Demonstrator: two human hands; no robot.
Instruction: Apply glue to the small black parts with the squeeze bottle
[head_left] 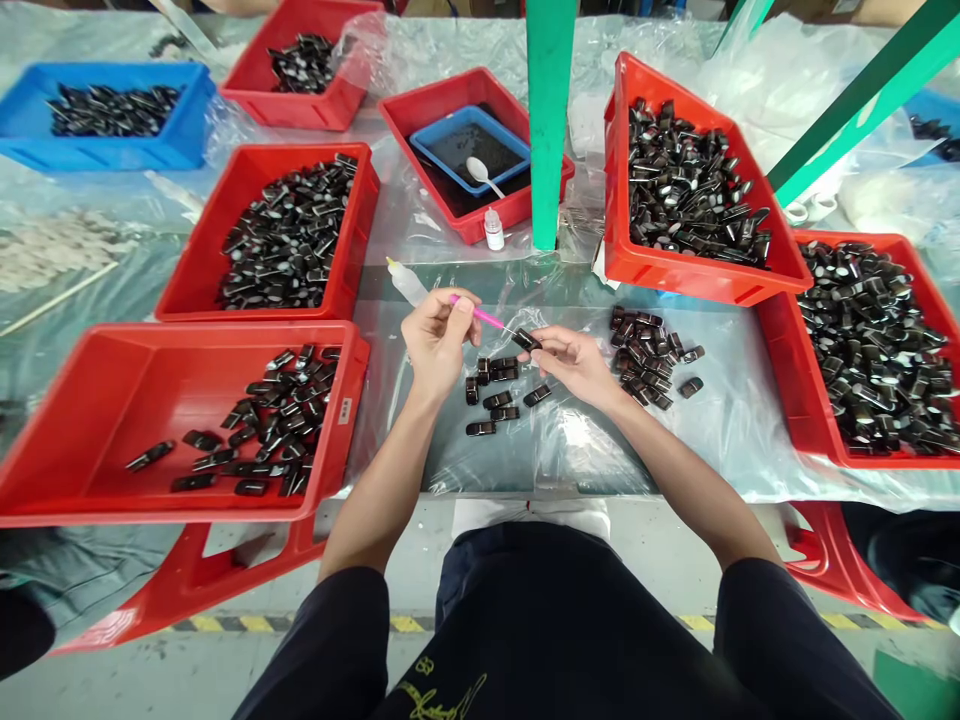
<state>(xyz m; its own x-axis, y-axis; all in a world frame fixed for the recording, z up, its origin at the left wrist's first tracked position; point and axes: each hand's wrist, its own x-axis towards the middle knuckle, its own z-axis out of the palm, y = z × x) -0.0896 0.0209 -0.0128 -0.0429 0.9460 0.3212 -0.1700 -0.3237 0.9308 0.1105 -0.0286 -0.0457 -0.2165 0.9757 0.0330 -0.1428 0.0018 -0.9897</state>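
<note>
Pinched in my left hand [441,340] is a pink pen-like tool [480,315] with a thin metal tip. My right hand [574,362] grips a small glossy black part [526,340], and the tool's tip meets or nearly meets it; I cannot tell which. Below my hands several loose black parts [499,399] lie on the plastic-covered table. A larger heap of the same parts [646,355] sits to the right of my right hand. Behind my left hand lies a translucent squeeze bottle [407,284] with a yellow tip.
Red bins of black parts stand at left [112,345] and right [705,280]. A green post [550,120] rises at the back. Beside it are a small white bottle [493,230] and a blue tray [427,135] with a white spoon [480,172]. Other people's clothing shows at both sides.
</note>
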